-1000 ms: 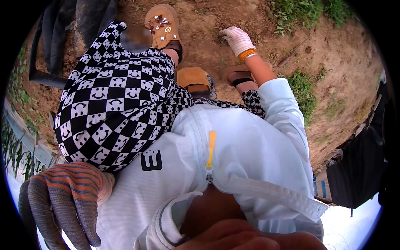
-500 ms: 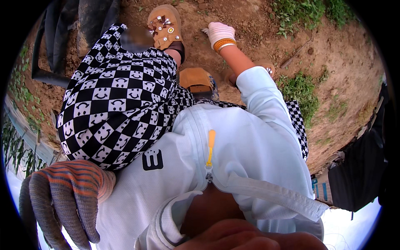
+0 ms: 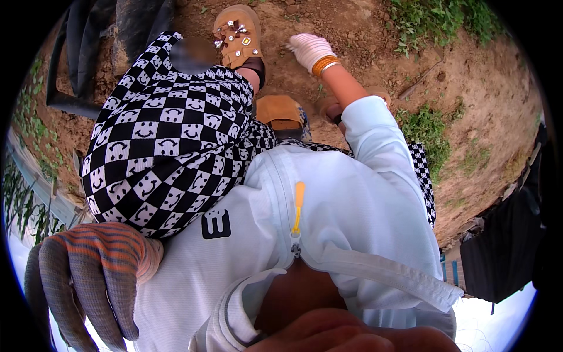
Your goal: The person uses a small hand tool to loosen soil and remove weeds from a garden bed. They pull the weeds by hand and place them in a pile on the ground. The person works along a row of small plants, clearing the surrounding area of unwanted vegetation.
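My right hand, in a pale pink-and-white knit glove with an orange cuff, is low over the brown soil at the top centre. Its fingers look curled under, mostly hidden; whatever they might hold does not show. A studded tan shoe stands to its left. At the lower left hangs my left hand, wearing an orange-striped glove with grey fingers. Those fingers are loosely apart and hold nothing visible. The hand is beside my knee in black-and-white checked trousers.
Black hoses or sheeting lie at the upper left. A tan boxy item sits between my legs, with another shoe partly behind my right forearm. Green weeds grow on the right, and a large black cloth-like thing is at the far right.
My right wrist and forearm have shifted slightly right, and the hand has tilted a little. My left hand stays nearly in place.
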Tool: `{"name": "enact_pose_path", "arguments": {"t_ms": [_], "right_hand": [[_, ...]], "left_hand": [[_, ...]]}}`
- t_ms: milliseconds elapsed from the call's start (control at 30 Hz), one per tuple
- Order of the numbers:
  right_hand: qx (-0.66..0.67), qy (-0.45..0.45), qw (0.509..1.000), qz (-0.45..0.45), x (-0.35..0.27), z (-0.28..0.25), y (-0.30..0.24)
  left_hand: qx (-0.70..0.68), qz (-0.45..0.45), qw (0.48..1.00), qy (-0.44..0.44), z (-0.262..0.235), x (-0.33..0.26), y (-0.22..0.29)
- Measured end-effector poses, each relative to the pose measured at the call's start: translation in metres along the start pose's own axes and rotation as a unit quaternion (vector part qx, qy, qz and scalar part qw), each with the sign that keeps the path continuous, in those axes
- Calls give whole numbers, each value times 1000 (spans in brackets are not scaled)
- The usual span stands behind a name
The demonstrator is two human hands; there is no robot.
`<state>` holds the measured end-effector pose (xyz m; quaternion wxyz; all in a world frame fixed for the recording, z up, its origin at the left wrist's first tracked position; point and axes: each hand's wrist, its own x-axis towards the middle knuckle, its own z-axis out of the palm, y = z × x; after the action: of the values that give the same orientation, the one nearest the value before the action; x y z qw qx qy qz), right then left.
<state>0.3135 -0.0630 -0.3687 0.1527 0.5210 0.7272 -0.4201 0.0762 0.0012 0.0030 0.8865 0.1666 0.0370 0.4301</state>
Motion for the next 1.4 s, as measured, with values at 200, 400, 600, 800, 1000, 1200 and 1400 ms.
{"name": "enact_pose_path", "arguments": {"t_ms": [200, 400, 600, 800, 1000, 1200, 1400], "right_hand": [[133, 258, 948, 133, -2, 18, 59], [90, -77, 965, 234, -39, -1, 72], [199, -134, 888, 392, -26, 23, 37], [321, 24, 904, 280, -37, 33, 51], [260, 76, 921, 281, -49, 84, 79], [144, -79, 977, 138, -62, 31, 72], [-107, -166, 978, 66, -220, -8, 198]], "left_hand": [[28, -56, 996, 65, 10, -1, 16], [19, -18, 1000, 12, 3, -5, 7], [-23, -31, 999, -16, -8, -1, 10], [-11, -7, 1000, 2, -7, -3, 5], [6, -6, 1000, 3, -2, -2, 5], [-13, -5, 998, 62, -4, 3, 2], [-16, -1, 1000, 4, -8, -7, 9]]}}
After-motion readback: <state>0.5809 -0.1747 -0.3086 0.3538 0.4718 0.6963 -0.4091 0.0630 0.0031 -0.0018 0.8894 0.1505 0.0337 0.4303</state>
